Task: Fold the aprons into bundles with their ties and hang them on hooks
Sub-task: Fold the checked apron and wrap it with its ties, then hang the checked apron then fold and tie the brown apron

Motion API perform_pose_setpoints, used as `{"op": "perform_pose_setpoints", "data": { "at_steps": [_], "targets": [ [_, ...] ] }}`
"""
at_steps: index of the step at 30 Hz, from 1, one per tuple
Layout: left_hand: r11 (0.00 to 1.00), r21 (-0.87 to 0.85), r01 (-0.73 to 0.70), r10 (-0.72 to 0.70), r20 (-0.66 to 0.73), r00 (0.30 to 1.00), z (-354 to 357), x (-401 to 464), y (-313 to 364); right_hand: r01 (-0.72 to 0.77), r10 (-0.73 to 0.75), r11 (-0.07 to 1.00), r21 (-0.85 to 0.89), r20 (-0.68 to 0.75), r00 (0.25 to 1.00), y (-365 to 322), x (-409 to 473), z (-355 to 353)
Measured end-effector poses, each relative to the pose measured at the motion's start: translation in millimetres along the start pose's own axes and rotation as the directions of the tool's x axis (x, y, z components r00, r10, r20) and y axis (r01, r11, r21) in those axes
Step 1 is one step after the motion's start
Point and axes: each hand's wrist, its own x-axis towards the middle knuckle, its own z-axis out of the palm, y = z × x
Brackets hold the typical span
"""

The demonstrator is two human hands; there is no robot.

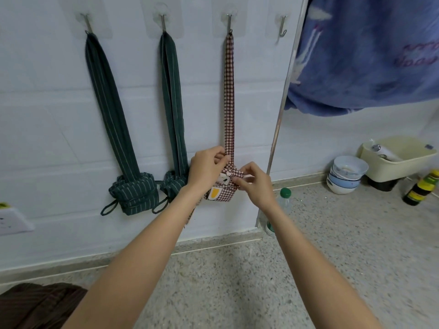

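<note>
A white tiled wall fills most of the scene, meeting a speckled floor. At upper right a blue blanket hangs, cut off by the top and right edges; faint lettering on it is too blurred to read. A thin metal pole runs down the wall corner beside it.

Four hooks sit in a row high on the wall. The two on the left each carry a green striped apron hanging by a long loop, ending in a folded bundle low on the wall. The second bundle is partly hidden behind the left forearm. The third hook carries a red checked apron; its bundle is largely covered by both hands. The fourth hook is bare.

The left hand pinches the checked strap just above the bundle. The right hand pinches the bundle's upper edge, fingers curled.

A cream basin stands on the floor at right, stacked bowls beside it, a dark bottle near the edge. A green-capped bottle is half hidden behind the right forearm. Brown striped cloth is cut off at bottom left.
</note>
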Motion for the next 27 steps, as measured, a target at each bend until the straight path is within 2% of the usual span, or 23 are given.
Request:
{"op": "perform_pose_setpoints", "data": {
  "at_steps": [6, 11, 13, 16, 19, 21, 24, 26, 27],
  "targets": [
    [0.999, 0.042, 0.013, -0.013, 0.005, 1.0, 3, 0, -1, 0.035, -0.04, 0.977, -0.209, -0.021, 0.999, -3, 4, 4],
    [0.999, -0.026, 0.022, -0.024, -0.062, 0.998, -3, -15, 6, 0.147, -0.166, 0.944, -0.294, -0.037, 0.986, -3, -9, -5],
    [1.0, -0.026, 0.003, -0.006, -0.125, 0.992, -11, -29, 13, 0.235, -0.282, 0.895, -0.38, -0.071, 0.957, -8, -21, -11],
    [0.996, -0.011, -0.092, 0.087, -0.224, 0.971, -27, -67, 23, 0.433, -0.512, 0.772, -0.465, -0.053, 0.857, -22, -47, -15],
    [0.981, 0.117, -0.156, 0.181, -0.254, 0.95, -39, -123, 18, 0.589, -0.632, 0.677, -0.442, 0.061, 0.772, -36, -82, -9],
    [0.963, 0.241, -0.121, 0.18, -0.241, 0.954, -46, -164, 3, 0.673, -0.67, 0.64, -0.37, 0.16, 0.725, -38, -109, 3],
    [0.954, 0.301, 0.007, 0.049, -0.179, 0.983, -57, -225, -25, 0.713, -0.639, 0.648, -0.268, 0.318, 0.7, -32, -145, 27],
    [0.936, 0.315, 0.157, -0.112, -0.154, 0.982, -66, -272, -43, 0.676, -0.531, 0.705, -0.212, 0.474, 0.702, -23, -169, 52],
    [0.914, 0.331, 0.235, -0.19, -0.163, 0.968, -73, -300, -54, 0.659, -0.464, 0.726, -0.196, 0.567, 0.68, -18, -183, 68]
  ]
}}
